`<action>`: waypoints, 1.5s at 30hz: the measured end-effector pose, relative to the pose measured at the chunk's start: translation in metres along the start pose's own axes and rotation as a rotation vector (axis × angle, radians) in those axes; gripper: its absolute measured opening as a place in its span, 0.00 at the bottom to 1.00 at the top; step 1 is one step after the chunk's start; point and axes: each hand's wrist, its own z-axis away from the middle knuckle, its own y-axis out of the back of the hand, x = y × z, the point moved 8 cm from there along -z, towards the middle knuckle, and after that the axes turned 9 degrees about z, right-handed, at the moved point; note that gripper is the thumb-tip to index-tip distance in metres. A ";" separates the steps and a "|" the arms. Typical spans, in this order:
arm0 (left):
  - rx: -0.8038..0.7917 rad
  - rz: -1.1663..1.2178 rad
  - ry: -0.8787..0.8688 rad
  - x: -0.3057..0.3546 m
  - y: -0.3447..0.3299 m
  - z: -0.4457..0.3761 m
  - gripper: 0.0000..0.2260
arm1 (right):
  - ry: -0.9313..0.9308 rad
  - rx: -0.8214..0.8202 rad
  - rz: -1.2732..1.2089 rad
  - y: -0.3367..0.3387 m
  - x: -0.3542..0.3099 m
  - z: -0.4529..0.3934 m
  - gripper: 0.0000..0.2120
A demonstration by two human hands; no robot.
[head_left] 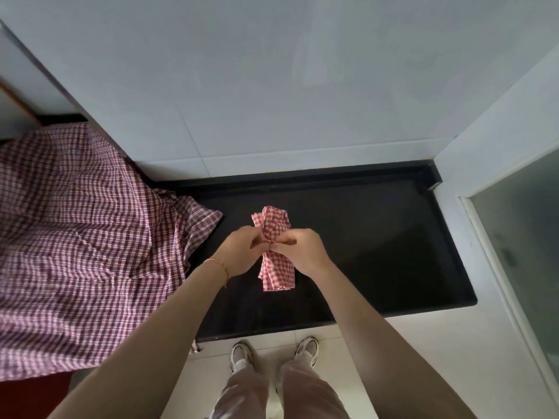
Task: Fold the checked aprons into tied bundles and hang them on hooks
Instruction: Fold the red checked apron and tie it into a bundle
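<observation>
2 shoes (273, 353) stand on pale floor at the counter's near edge, below both forearms. Above them, the left hand (242, 252) and right hand (302, 252) meet over the middle of a red checked bundle (276, 249) lying on the black counter (378, 237). Both sets of fingers are curled and pinch the bundle at its cinched waist, fingertips almost touching each other; its ends fan out beyond and nearer than the knuckles. A thin bracelet (219, 264) circles the left wrist. Left of the hands, 1 maroon checked apron (78, 237) lies spread and overhangs the counter edge. Beyond rises a grey wall (272, 80).
</observation>
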 end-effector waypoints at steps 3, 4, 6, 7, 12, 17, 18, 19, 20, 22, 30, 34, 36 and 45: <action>-0.012 -0.071 -0.039 -0.007 0.003 0.003 0.07 | 0.005 -0.078 0.061 -0.010 -0.002 0.000 0.10; 0.001 -0.107 -0.069 -0.007 0.004 0.005 0.08 | 0.006 -0.083 0.083 -0.011 -0.003 0.000 0.11; 0.098 -0.193 -0.193 0.002 0.008 0.012 0.09 | 0.009 -0.074 0.111 -0.013 -0.004 0.000 0.11; 0.194 -0.234 -0.302 0.009 0.012 0.018 0.08 | 0.006 -0.066 0.115 -0.014 -0.004 0.000 0.11; 0.415 -0.226 -0.564 0.024 0.010 0.038 0.06 | -0.006 -0.017 0.092 -0.019 -0.008 -0.004 0.03; 0.314 -0.021 -0.187 0.003 0.008 0.019 0.09 | 0.045 0.017 0.213 -0.032 -0.012 -0.006 0.02; 0.287 -0.011 -0.128 0.000 0.008 0.016 0.09 | 0.064 0.031 0.219 -0.033 -0.012 -0.005 0.02; 0.254 -0.012 -0.087 -0.002 0.008 0.013 0.09 | 0.076 0.033 0.218 -0.033 -0.013 -0.005 0.02; 0.220 -0.011 -0.053 -0.005 0.007 0.011 0.09 | 0.086 0.026 0.218 -0.034 -0.013 -0.005 0.02; 0.168 0.011 0.022 -0.014 0.005 0.005 0.07 | 0.112 -0.002 0.236 -0.035 -0.015 -0.005 0.03; 0.122 0.262 0.116 -0.023 0.004 0.007 0.07 | 0.114 0.093 0.345 -0.038 -0.024 -0.009 0.06; 0.214 0.237 0.008 -0.024 0.005 0.022 0.06 | 0.165 0.064 0.463 -0.045 -0.031 -0.012 0.02; 0.262 0.219 0.020 -0.026 0.004 0.025 0.06 | 0.175 0.023 0.573 -0.051 -0.035 -0.011 0.05; 0.210 0.238 0.144 -0.044 -0.002 0.020 0.07 | -0.020 -0.107 0.272 -0.036 -0.022 -0.018 0.05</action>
